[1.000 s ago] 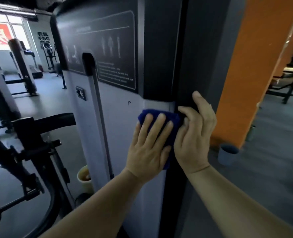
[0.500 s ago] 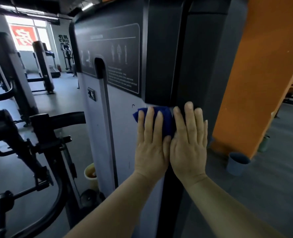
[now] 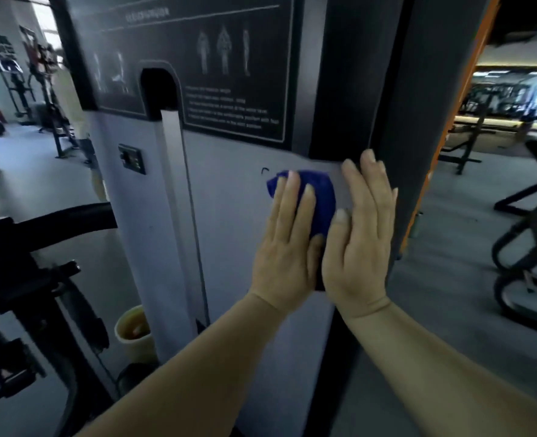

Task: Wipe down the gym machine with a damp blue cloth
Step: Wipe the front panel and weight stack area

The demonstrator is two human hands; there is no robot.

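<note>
Blue cloth (image 3: 319, 197) is pressed flat on the grey panel (image 3: 229, 216) of the gym machine by the left hand (image 3: 287, 247), fingers straight. The right hand (image 3: 360, 241), at 3 o'clock of it, lies open on the panel edge. Compared with half a second ago, both hands are shifted slightly; wiping is judged ongoing.

Gym machine panel (image 3: 229, 216) upright at centre, with the instruction placard (image 3: 229, 74) on its upper part. Cloth (image 3: 320, 200) flat against the panel just below the placard's lower right corner. Left hand (image 3: 287, 247) on the cloth; right hand (image 3: 358, 241) just beside it to the right, on the panel's edge, thumb touching the cloth. Cup (image 3: 133, 332) on the floor at lower left, beside the panel's base. Pillar (image 3: 440, 152) behind the machine, to the right.
</note>
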